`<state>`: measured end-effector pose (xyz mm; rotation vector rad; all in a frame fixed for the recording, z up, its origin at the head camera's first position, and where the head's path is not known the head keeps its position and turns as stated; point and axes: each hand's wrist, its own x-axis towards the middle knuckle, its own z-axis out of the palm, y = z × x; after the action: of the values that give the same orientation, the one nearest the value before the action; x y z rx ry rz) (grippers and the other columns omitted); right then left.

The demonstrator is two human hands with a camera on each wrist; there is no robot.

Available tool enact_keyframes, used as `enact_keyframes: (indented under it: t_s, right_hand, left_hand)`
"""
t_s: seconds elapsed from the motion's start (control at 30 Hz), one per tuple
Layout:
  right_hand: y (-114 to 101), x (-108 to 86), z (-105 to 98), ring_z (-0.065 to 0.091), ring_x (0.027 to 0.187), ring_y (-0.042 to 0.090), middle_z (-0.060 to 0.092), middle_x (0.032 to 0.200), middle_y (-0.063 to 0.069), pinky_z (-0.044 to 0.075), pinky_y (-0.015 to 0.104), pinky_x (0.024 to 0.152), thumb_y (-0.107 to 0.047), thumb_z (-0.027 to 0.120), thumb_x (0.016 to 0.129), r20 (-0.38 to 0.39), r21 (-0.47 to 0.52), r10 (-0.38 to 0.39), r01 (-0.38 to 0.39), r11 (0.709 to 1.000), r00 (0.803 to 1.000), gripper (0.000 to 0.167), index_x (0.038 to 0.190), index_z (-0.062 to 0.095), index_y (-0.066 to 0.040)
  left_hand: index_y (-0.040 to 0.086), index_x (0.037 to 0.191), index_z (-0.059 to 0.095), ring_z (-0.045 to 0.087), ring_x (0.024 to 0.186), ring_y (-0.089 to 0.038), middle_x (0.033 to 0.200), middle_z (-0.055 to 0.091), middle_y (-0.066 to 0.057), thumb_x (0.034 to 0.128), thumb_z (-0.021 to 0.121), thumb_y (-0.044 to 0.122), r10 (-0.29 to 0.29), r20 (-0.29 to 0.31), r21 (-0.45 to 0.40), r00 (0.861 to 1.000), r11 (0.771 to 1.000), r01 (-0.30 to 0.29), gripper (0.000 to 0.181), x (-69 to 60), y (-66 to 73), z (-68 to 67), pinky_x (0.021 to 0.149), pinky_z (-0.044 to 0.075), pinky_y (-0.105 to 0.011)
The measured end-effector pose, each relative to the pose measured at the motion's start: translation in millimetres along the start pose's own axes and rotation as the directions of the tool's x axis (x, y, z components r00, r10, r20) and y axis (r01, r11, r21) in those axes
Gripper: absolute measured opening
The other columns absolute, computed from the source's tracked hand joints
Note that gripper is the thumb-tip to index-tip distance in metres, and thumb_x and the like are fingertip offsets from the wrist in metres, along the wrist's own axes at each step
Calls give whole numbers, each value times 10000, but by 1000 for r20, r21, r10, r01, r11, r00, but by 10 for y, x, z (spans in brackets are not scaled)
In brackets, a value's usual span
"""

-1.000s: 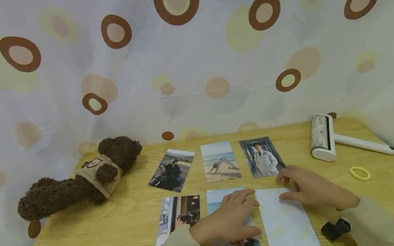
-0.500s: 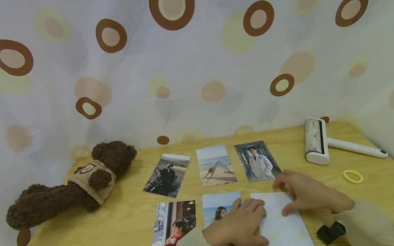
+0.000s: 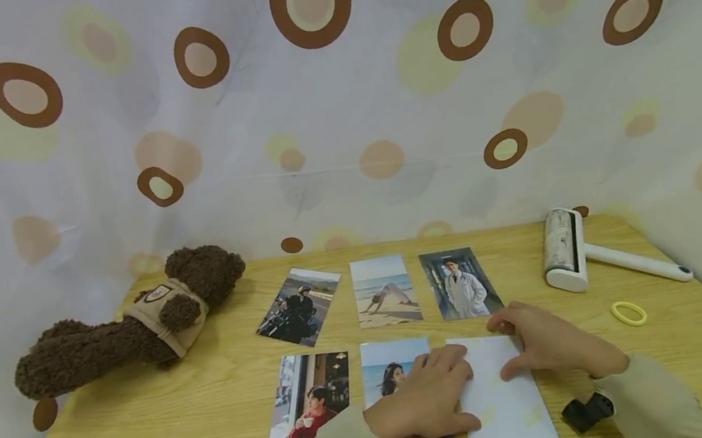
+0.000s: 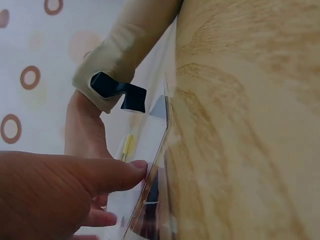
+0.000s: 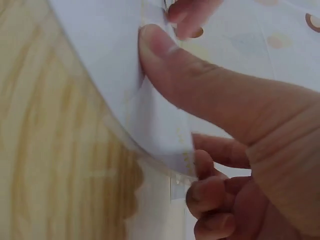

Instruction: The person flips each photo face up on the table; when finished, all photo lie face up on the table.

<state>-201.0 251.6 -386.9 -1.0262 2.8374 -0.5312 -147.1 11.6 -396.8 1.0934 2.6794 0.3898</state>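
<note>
In the head view a white, blank-faced card lies near the table's front. My left hand reaches across a photo of a woman by the sea, covering much of it. Its fingertips and thumb are at the card's left edge. On the card's far right corner and right edge rests my right hand, thumb and index finger apart. The right wrist view has the right thumb on the white surface, other fingers loosely bent beside the edge. In the left wrist view the left thumb meets a clear-edged sheet.
Behind lie photos of a motorcyclist, a beach stretch and a doctor. A café photo is at the left. Further out are a brown plush bear, a white lint roller and a yellow ring.
My left hand has slid right to the white card's left edge, and my right thumb has shifted slightly nearer. The head view has drifted a little. Over the last half second both hands stay nearly still.
</note>
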Motion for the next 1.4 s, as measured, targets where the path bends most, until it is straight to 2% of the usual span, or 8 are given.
enact_keyframes:
  t_s: [0.17, 0.3, 0.57, 0.77, 0.9, 1.03, 1.2, 1.4]
  right_hand:
    - [-2, -1, -20, 488, 774, 76, 543, 895, -21, 465, 269, 674, -432, 850, 665, 2, -11, 41, -41, 999, 999, 585, 1064, 663, -48]
    - [2, -7, -42, 447, 743, 35, 513, 875, -38, 437, 247, 652, -384, 861, 673, -20, 13, 53, -53, 999, 998, 438, 950, 673, -103]
    - [15, -26, -88, 388, 575, -26, 486, 950, 64, 402, 193, 524, -314, 817, 757, -65, 153, 17, -6, 988, 998, 459, 1077, 638, -38]
    - [20, -2, -58, 319, 533, -70, 467, 701, -21, 351, 173, 490, -180, 778, 806, -86, 196, -149, 163, 967, 985, 591, 1274, 520, 74]
    - [8, 7, -66, 341, 485, -50, 462, 588, -39, 362, 179, 457, -102, 650, 915, -26, 364, -180, 177, 914, 983, 543, 1357, 411, 104]
    - [-8, 15, -99, 437, 398, 125, 496, 559, 96, 404, 232, 409, -95, 504, 1000, 80, 549, -145, 78, 832, 986, 451, 1381, 375, 108]
    - [16, 13, -139, 528, 447, 244, 541, 592, 170, 405, 256, 409, -82, 443, 1022, 115, 631, -124, 24, 776, 986, 325, 1259, 415, 139]
    - [3, -13, -212, 463, 507, 349, 531, 654, 237, 430, 341, 461, -121, 396, 1042, 112, 717, -219, 74, 693, 969, 279, 1161, 399, 131]
  left_hand:
    - [86, 1370, 390, 377, 1222, -192, 1410, 310, -108, 821, 752, 368, -124, -128, -191, 984, 977, 98, 715, -7, 9, 12, 954, 433, -293]
    - [69, 1366, 355, 451, 872, -99, 1173, 425, -85, 822, 707, 181, -178, -190, -391, 965, 916, 92, 658, -20, 16, 34, 710, 440, -207]
    - [-24, 1387, 318, 387, 461, -29, 712, 498, 44, 854, 547, -27, -166, -244, -681, 956, 731, -46, 580, -41, 23, 24, 483, 352, -178]
    - [2, 1425, 332, 503, 570, 2, 906, 565, 38, 858, 561, 18, -195, -194, -817, 961, 575, -48, 612, -73, 8, -45, 562, 434, -184]
    - [63, 1466, 292, 528, 492, -51, 934, 585, 45, 901, 557, 30, -185, -149, -883, 971, 467, -47, 624, -61, 24, -73, 477, 452, -227]
    - [132, 1485, 260, 542, 479, -91, 984, 585, 49, 937, 565, 59, -140, -84, -936, 987, 351, -30, 632, -50, 45, -97, 442, 474, -275]
    - [134, 1472, 310, 641, 576, -174, 1048, 590, 54, 943, 597, 79, -53, -70, -948, 996, 314, -50, 604, -49, 85, -94, 496, 527, -287]
    - [122, 1483, 318, 657, 836, -27, 1209, 598, 21, 913, 654, 102, 10, -114, -921, 993, 374, -109, 662, -27, 95, -79, 744, 542, -216]
